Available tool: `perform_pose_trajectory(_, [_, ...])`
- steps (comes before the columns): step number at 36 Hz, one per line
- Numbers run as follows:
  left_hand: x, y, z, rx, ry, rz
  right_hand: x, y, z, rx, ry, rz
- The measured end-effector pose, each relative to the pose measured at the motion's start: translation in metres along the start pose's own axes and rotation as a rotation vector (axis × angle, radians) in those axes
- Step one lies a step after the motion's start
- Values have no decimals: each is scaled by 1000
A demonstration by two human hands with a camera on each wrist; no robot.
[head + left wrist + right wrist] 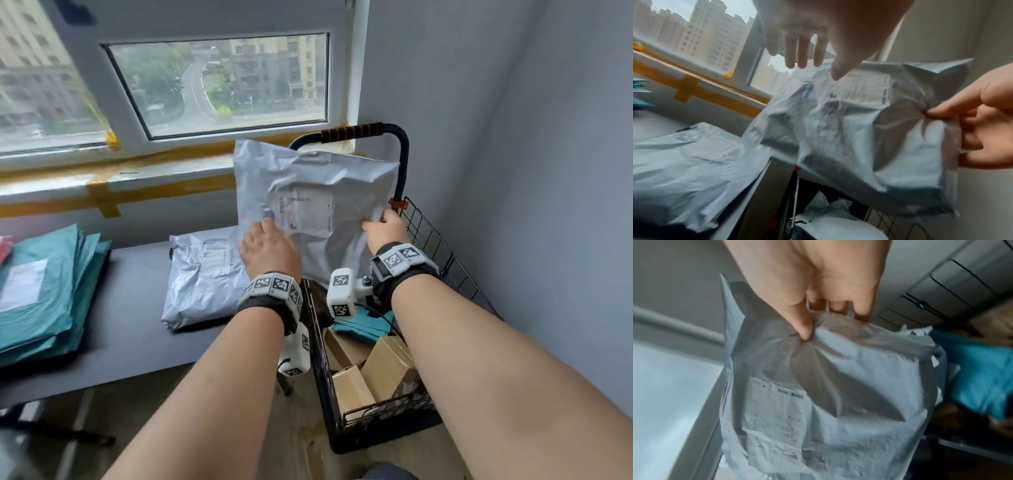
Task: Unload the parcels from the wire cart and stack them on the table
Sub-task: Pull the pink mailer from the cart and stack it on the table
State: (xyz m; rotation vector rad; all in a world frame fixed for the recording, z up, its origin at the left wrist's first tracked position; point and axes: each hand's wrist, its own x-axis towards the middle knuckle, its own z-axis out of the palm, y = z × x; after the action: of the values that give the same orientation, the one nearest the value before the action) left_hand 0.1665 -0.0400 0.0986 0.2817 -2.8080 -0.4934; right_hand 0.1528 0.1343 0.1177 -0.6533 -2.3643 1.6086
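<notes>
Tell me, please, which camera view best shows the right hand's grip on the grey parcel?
The right wrist view: the right hand pinches the grey parcel at its bunched edge, thumb in front. The left wrist view shows the same pinch from the side. The head view shows only the back of that hand.

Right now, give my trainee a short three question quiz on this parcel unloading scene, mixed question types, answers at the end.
1. True or false: the left hand grips the grey mailer.
2. Which hand pinches the lifted mailer's edge?
A. left
B. right hand
C. both
3. Fill in: cardboard boxes remain in the wire ____.

Key: 1 false, its fingers are straight and open beside it. 2 B. 3 cart.
</notes>
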Motion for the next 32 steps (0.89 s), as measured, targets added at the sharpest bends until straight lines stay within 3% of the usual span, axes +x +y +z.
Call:
perform_pose_trajectory(6, [-3, -35, 7, -61, -306, -409, 21, 11, 33, 74, -236, 263])
perform_pose_trajectory(9, [-8, -42, 2, -268, -436, -502, 25, 25, 60, 179, -406, 336])
perform_pose_trajectory(11, [-13, -43, 0, -415, -466, -534, 18, 25, 69, 283, -434, 431])
perform_pose_trajectory(14, [-18, -43, -1, -647, -388, -548, 7, 26, 77, 416, -452, 606])
perform_pose_trajectory(18, [-20, -55, 5, -710, -263, -593, -2, 37, 91, 312, -536, 563])
perform_pose_trajectory(23, [-15, -75, -6, -711, -203, -657, 7, 59, 115, 184, -405, 555])
perform_pose_trajectory(32, [31, -148, -15, -578, -167, -706, -5, 23, 154, -7, -238, 469])
